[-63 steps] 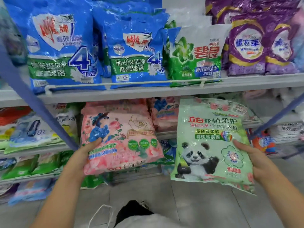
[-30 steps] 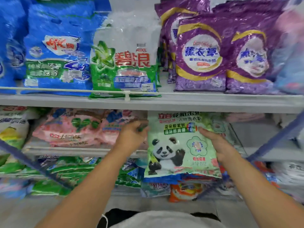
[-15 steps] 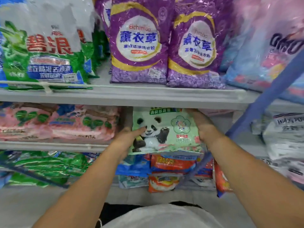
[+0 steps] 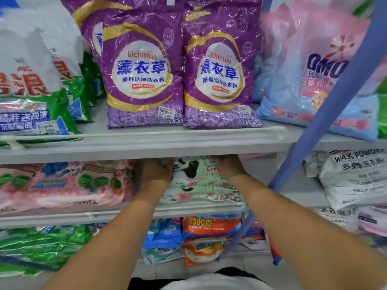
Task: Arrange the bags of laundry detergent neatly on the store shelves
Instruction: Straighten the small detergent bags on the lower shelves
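Observation:
A pale green detergent bag with a panda (image 4: 199, 178) lies on the middle shelf (image 4: 188, 209), pushed in under the upper shelf so its top is hidden. My left hand (image 4: 154, 174) grips its left edge and my right hand (image 4: 227, 168) grips its right edge; the fingertips of both are hidden under the shelf above. Pink flowered bags (image 4: 62, 185) lie stacked to the left on the same shelf.
The upper shelf (image 4: 146, 147) carries two purple bags (image 4: 180, 76), green and white bags (image 4: 31, 84) at left, and a pink and blue bag (image 4: 314, 70) at right. A blue diagonal brace (image 4: 326, 107) crosses at right. White bags (image 4: 354, 178) lie far right; orange, blue and green bags fill the shelf below.
Both hands have pushed the panda bag deeper onto the middle shelf, so less of it shows. The view has come closer to the shelves and shifted slightly right.

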The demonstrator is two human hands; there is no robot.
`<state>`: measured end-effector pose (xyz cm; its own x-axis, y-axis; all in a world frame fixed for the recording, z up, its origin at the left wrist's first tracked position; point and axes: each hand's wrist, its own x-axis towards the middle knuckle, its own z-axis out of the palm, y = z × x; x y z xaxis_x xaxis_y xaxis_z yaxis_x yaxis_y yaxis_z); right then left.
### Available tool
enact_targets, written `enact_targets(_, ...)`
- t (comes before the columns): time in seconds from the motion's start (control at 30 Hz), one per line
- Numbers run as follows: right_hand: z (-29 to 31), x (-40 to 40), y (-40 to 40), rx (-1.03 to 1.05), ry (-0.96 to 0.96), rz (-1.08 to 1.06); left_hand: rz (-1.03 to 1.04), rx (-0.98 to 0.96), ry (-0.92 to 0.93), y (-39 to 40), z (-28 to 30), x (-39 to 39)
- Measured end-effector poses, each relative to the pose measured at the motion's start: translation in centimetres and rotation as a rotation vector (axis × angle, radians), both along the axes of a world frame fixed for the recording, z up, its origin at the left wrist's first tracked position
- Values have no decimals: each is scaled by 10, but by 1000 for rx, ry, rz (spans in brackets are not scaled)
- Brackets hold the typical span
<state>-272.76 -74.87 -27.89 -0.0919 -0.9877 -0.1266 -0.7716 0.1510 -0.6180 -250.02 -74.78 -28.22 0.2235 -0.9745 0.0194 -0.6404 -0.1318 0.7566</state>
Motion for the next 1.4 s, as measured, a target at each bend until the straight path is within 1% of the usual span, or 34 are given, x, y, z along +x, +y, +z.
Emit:
enact_targets(0.03, 0, -3, -1, 19, 38, 5, 17, 36, -16, 2, 1, 1)
enact_targets(0.07, 1, -6, -1, 73, 50, -2, 22, 49, -76, 3, 1, 3)
enact_targets(0.1, 2, -8, -2, 123, 64, 1, 9, 25, -155, 7, 1, 6)
enact_targets(0.13, 2, -7, -3, 121, 86, -1, -30, -52, -247, 11, -1, 9)
enact_targets(0.2, 4, 3, 7, 23, 69, -43, -175, -226, -367, 25, -9, 12)
enact_targets(0.23, 2, 8, 17, -17, 61, -55, -259, -213, -378, 34, -10, 12)
enact_targets(0.3, -5, 12, 36, 2, 95, -5, -367, -5, -333, 49, -11, 10)
enact_targets(0.33, -7, 11, 41, 10, 112, 15, -390, 69, -318, 52, -14, 11)
enact_targets(0.4, -7, 6, 40, -5, 164, 27, -410, 128, -347, 52, -11, 12)
enact_targets(0.47, -4, 6, 38, -6, 238, 33, -446, 227, -425, 51, -1, 13)
enact_targets(0.53, -1, 14, 44, 36, 285, 35, -452, 270, -514, 57, 14, 18)
enact_targets(0.6, 2, 25, 56, 102, 357, 43, -398, 280, -598, 71, 27, 30)
enact_targets(0.7, 21, 51, 75, 169, 470, 94, -343, 266, -637, 98, 45, 57)
enact_targets(0.8, 43, 90, 92, 153, 514, 149, -312, 127, -622, 121, 63, 93)
enact_targets(0.93, 73, 156, 127, 103, 487, 218, -263, 42, -712, 151, 91, 145)
enact_targets(1.0, 87, 192, 148, 49, 472, 242, -243, -13, -725, 171, 107, 178)
enact_targets(1.13, 123, 270, 197, -33, 440, 313, -219, 25, -714, 225, 141, 257)
enact_targets(1.27, 161, 358, 251, -137, 428, 417, -153, 41, -754, 288, 181, 334)
enact_targets(1.4, 195, 432, 284, -181, 407, 489, -90, 89, -685, 332, 206, 396)
